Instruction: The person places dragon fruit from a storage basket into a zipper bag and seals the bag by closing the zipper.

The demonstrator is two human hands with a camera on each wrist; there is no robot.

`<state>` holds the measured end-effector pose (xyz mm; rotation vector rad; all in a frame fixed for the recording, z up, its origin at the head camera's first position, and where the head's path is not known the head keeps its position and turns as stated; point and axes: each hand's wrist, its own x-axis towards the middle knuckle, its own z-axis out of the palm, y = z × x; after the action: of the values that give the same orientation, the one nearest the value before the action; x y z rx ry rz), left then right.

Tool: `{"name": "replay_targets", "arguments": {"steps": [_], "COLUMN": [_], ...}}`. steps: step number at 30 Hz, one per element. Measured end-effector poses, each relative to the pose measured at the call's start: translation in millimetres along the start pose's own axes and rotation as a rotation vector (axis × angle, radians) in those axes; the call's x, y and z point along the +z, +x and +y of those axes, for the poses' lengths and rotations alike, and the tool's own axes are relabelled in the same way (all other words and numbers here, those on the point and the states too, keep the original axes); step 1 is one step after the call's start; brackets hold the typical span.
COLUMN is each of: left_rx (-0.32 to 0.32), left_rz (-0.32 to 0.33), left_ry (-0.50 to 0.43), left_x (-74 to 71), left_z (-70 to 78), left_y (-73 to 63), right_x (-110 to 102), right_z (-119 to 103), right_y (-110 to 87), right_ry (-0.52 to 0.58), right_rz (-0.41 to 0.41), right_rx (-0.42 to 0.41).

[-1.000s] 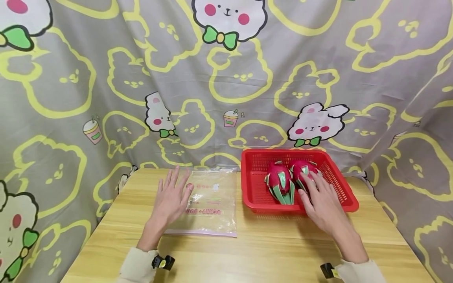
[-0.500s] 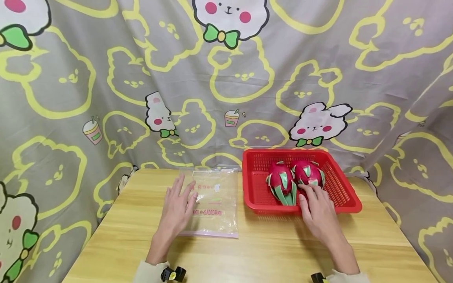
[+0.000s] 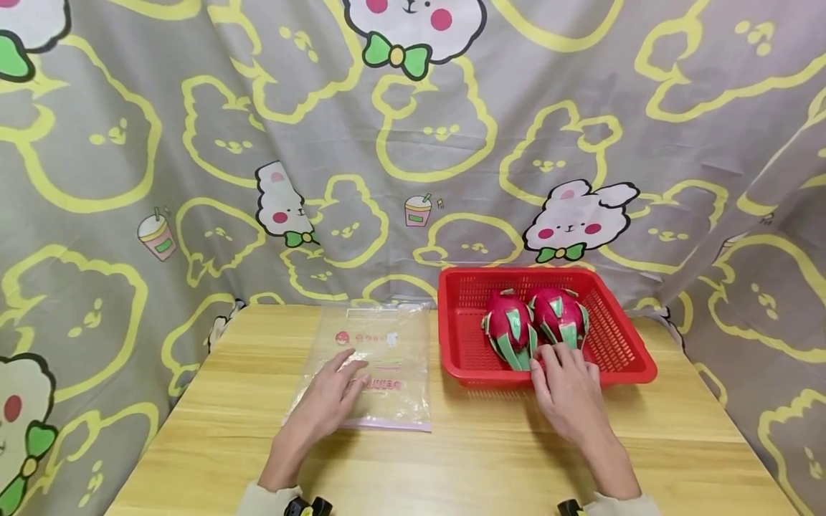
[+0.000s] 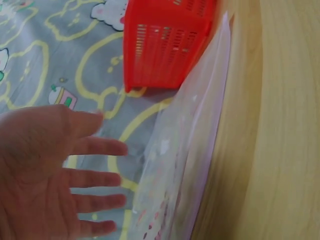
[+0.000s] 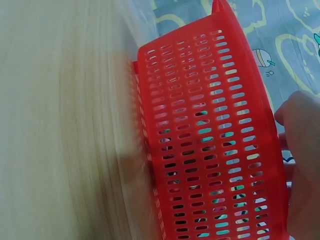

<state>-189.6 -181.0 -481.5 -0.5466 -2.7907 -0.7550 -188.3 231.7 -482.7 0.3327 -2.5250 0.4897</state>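
Two dragon fruits, pink-red with green scales, lie side by side in a red plastic basket [image 3: 480,377]; one is the left dragon fruit [image 3: 506,317], the other the right dragon fruit [image 3: 550,307]. My right hand [image 3: 571,398] is over the basket's front rim with fingers bent loosely downward, just in front of the right fruit. In the right wrist view that hand [image 5: 302,150] shows beside the rim, fingers partly hidden behind it. My left hand [image 3: 325,398], holding nothing, hovers over a clear zip bag [image 3: 403,401] printed in pink; its fingers are spread in the left wrist view.
The light wooden table [image 3: 452,466] carries the bag on the left and the basket on the right. Behind them hangs a grey curtain [image 3: 361,143] with yellow outlines and cartoon animals. A lilac zip strip [image 4: 212,135] edges the bag's near side.
My right hand has drawn back from the right dragon fruit to the basket's front rim. My left hand has shifted right and nearer to me over the bag. Fruits and basket stay in place.
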Motion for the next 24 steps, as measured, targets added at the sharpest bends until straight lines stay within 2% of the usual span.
{"name": "replay_targets", "arguments": {"steps": [4,9,14,19,24], "left_rx": [-0.004,0.024,0.047,0.045,0.053], "left_rz": [-0.116,-0.193,-0.259,-0.308,-0.308], "left_ry": [-0.026,-0.080,-0.097,-0.076,-0.058], "left_x": [3.5,7.2,4.5,3.3,6.1], "left_z": [1.6,1.5,2.0,2.1,4.5], "left_y": [-0.9,-2.1,-2.3,-7.6,-6.7], "right_x": [0.4,0.4,0.5,2.7,1.5], "right_z": [-3.0,-5.5,-5.5,-6.0,-5.1], "right_y": [0.5,0.0,-1.0,-2.9,-1.7], "right_ry": [-0.012,-0.031,-0.057,-0.082,-0.093], "right_rz": [-0.017,-0.031,-0.044,-0.060,-0.027], "right_rx": [-0.002,0.001,0.011,0.008,-0.008]}}
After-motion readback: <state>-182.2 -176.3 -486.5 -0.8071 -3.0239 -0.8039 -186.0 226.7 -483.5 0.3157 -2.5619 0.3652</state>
